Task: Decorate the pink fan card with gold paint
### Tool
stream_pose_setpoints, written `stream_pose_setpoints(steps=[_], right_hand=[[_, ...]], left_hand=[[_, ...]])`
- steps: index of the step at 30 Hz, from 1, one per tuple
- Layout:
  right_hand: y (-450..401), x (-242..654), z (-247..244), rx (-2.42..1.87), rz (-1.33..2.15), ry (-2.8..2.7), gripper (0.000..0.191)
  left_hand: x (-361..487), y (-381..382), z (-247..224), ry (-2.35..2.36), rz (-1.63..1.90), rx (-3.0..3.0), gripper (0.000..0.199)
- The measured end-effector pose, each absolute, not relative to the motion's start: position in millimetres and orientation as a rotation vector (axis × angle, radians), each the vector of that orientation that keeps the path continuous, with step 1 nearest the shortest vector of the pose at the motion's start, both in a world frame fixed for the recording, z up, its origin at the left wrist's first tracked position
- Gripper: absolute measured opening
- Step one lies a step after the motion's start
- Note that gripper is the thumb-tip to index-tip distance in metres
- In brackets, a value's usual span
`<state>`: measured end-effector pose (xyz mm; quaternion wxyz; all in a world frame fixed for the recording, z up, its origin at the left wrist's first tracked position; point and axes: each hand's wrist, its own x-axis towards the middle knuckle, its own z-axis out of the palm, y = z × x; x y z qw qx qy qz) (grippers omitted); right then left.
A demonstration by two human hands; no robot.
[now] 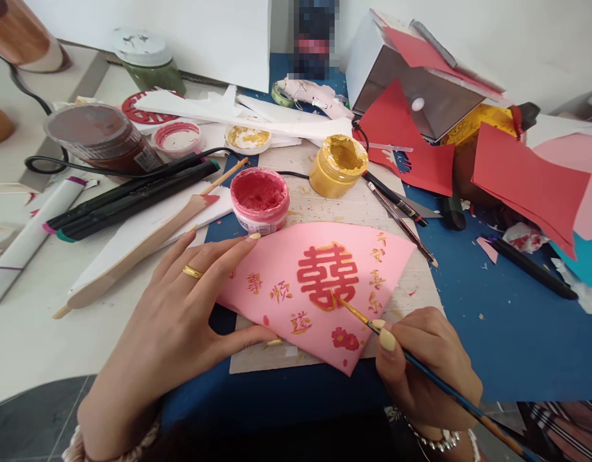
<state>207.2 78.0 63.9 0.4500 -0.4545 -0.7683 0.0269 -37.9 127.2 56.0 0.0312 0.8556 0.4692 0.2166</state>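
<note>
A pink fan-shaped paper (276, 256) lies on a pale board, bearing a large red character edged in gold, smaller characters and red flowers. My left hand (194, 301) rests on its left part, fingers spread, thumb at the lower edge. My right hand (428, 366) grips a thin paintbrush (421, 367), whose tip touches the lower middle of the large character. Just above the paper stands an open jar of red paint (260, 196). An open jar of gold paint (338, 165) is farther back, to the right.
Markers (136, 199) and a wooden stick (136, 260) lie left, near a brown jar (103, 138) and a green jar (149, 64). Red paper sheets (526, 179), a box (406, 77) and a black pen (536, 266) are at right. Pencils (401, 221) lie beside the gold jar.
</note>
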Motion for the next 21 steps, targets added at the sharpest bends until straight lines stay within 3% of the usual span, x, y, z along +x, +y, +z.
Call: stream_pose_setpoints(steps=[21], right_hand=[[77.3, 206.2, 64.5, -1.152, 0.074, -1.893, 0.014]], left_hand=[[-39.3, 126.2, 56.1, 1.456, 0.686, 2.633, 0.082]])
